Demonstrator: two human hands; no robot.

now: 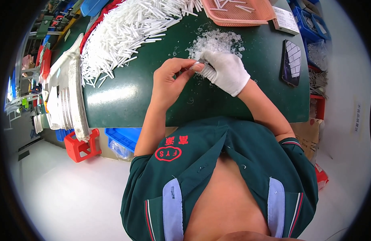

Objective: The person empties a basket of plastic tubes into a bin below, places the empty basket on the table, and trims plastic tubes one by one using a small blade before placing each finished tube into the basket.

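Observation:
My bare left hand point(171, 78) pinches a small white plastic piece point(196, 63) between thumb and forefinger; only its end shows. Against those fingertips is my right hand point(226, 71), in a white knitted glove, its fingers curled closed. A thin dark edge shows between the two hands, but what the right hand grips is mostly hidden. Just beyond the glove lies a heap of clear and whitish plastic shavings point(217, 42). A large pile of white plastic sticks point(129, 30) spreads over the far left of the green table point(125, 106).
A pink plastic basket point(237, 19) with a few white sticks stands at the far edge. Right of it are a white box point(286, 21) and a phone point(291, 63). Blue bins point(310, 24) line the right side. A red stool point(83, 146) stands below left.

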